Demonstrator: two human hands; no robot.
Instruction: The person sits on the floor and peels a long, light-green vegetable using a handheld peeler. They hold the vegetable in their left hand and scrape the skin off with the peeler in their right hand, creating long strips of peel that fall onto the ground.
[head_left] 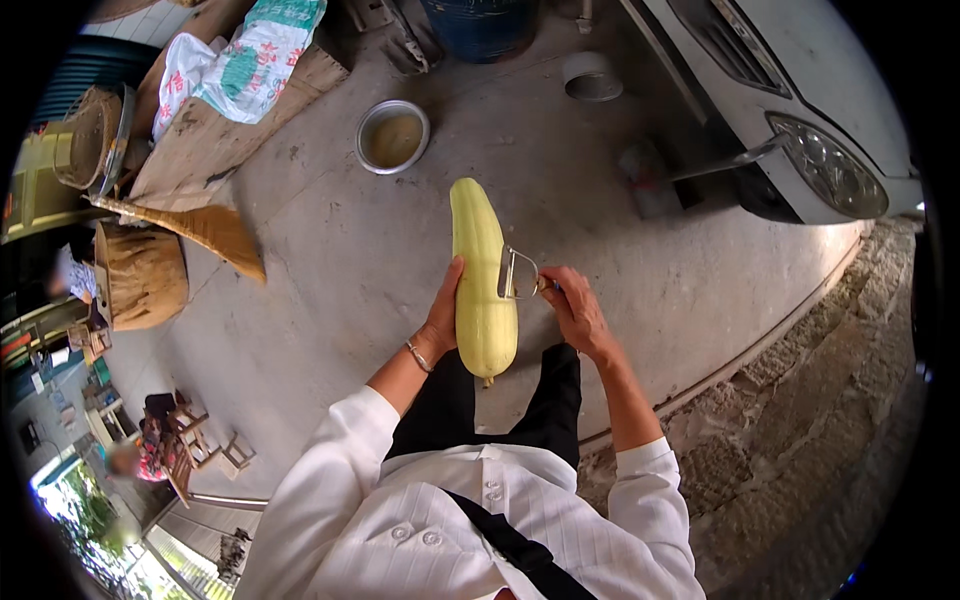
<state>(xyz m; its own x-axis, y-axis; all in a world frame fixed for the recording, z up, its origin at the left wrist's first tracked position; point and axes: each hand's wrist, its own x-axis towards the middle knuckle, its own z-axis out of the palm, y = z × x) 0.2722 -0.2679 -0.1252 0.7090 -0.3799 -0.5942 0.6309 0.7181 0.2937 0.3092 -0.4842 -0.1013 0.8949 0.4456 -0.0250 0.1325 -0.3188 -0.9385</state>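
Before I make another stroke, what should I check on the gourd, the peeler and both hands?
1. Left hand supports the pale yellow gourd along its left side: ok.
2. Right hand holds the peeler by its handle: ok.
3. Peeler blade at the gourd's right side, opposite the left thumb: ok.
4. Blade pressed firmly into the skin: cannot tell.
5. Left fingers under the gourd clear of the blade: cannot tell, hidden.
6. Metal bowl directly under the gourd: not ok, it sits beyond the far end.

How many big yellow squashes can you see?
1: the long, pale-yellow squash in the left hand, with a silver metal peeler at its right edge. Others could be hidden.
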